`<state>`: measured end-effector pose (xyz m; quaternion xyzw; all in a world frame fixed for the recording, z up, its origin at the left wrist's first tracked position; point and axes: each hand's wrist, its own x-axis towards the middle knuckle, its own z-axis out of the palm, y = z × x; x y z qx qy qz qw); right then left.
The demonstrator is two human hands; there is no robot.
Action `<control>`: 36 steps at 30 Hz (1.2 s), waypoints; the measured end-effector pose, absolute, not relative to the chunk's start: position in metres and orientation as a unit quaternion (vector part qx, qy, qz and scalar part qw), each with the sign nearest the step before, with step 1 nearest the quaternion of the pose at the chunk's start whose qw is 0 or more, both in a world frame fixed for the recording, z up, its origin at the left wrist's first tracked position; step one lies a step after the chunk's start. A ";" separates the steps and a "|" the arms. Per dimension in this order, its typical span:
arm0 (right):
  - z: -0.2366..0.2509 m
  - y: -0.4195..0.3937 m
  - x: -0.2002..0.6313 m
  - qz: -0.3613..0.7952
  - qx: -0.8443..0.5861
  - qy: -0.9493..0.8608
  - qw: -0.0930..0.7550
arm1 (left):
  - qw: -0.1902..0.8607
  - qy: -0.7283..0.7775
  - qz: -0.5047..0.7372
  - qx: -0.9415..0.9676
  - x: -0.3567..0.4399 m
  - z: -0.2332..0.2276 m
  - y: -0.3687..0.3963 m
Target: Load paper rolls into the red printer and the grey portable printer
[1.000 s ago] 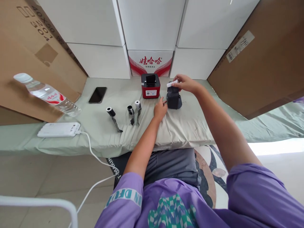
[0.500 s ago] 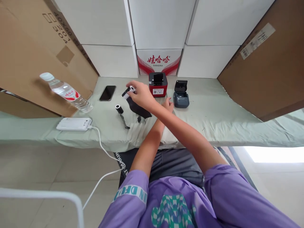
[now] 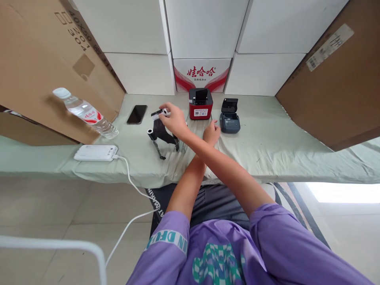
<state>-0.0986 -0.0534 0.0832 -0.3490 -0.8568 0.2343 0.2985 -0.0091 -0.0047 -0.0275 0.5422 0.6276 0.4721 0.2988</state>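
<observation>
the right hand (image 3: 175,118) reaches across the left arm and pinches a small roll (image 3: 160,113) with a dark strip hanging from it, held above the sheet (image 3: 267,146) left of the red printer (image 3: 201,105). the left hand (image 3: 211,132) rests loosely curled on the sheet, holding nothing, just beside the open grey printer (image 3: 229,118). another roll (image 3: 151,133) lies below the held one, with a phone (image 3: 137,114) farther left.

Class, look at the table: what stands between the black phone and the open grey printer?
In the head view, between the black phone and grey printer: the right hand holding a paper roll, then the red printer.
</observation>
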 end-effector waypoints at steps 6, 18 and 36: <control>0.084 -0.061 -0.095 0.186 -0.324 -0.901 0.220 | 0.298 0.628 0.472 0.542 -0.009 -0.026 -0.006; 0.054 -0.062 -0.123 0.079 -0.258 -0.962 0.036 | 0.296 0.614 0.477 0.555 -0.011 -0.030 -0.005; 0.048 0.007 -0.025 0.207 -0.370 -0.899 0.108 | 0.319 0.639 0.450 0.536 -0.003 -0.046 0.020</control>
